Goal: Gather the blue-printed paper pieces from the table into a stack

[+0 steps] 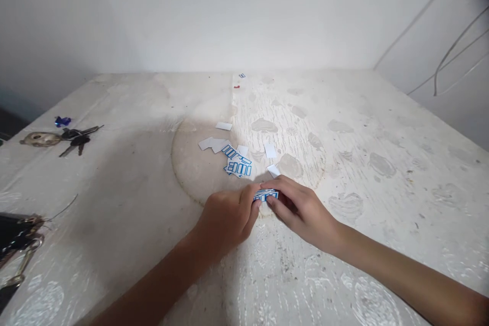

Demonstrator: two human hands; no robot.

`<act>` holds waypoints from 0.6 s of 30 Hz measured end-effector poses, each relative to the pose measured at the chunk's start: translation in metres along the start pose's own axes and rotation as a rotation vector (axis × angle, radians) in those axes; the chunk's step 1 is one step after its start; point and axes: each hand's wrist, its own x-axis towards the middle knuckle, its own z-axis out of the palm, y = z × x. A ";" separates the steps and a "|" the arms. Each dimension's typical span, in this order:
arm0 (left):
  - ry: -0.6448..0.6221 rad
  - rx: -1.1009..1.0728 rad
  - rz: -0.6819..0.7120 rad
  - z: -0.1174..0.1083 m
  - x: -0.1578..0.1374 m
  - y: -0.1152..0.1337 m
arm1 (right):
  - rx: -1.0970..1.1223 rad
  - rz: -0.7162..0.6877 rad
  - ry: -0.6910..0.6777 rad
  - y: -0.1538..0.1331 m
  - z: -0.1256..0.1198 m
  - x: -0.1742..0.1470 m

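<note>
Between my two hands is a small bundle of white cards with blue printing [266,195]. My left hand [231,214] pinches its left end, thumb at the front. The right end is gripped by the fingers and thumb of my right hand [301,209]. Just beyond lies a loose pile of blue-printed cards [239,167], overlapping one another. Blank white cards [217,144] touch the pile's left side. One blank card [223,126] lies farther back, another [270,151] to the right, and a third [273,170] close to my right fingers.
A pale patterned tabletop [355,132] reaches a white wall. On the left are keys [78,137] with a fob and a shiny blue scrap [62,121]. A black item with a metal clasp [23,265] sits at the left edge. Wires [439,69] hang at right.
</note>
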 end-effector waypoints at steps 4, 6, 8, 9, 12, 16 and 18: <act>0.026 0.031 -0.012 -0.001 0.000 0.006 | 0.001 -0.026 -0.008 -0.005 0.002 -0.003; 0.016 0.050 -0.008 -0.002 0.000 0.009 | 0.000 -0.025 -0.005 -0.008 0.004 -0.004; -0.002 0.115 0.022 -0.002 -0.001 0.012 | -0.012 -0.030 0.007 -0.009 0.005 -0.005; -0.009 0.168 0.040 -0.001 -0.001 0.012 | -0.022 -0.033 0.006 -0.010 0.005 -0.005; -0.029 0.305 0.079 0.003 -0.001 0.013 | -0.034 -0.013 -0.027 -0.010 -0.001 -0.004; -0.045 0.288 0.075 0.005 0.000 0.009 | -0.137 0.023 0.093 -0.008 -0.022 0.003; -0.052 0.232 0.070 0.003 0.000 0.006 | -0.262 -0.052 0.082 -0.006 -0.032 0.006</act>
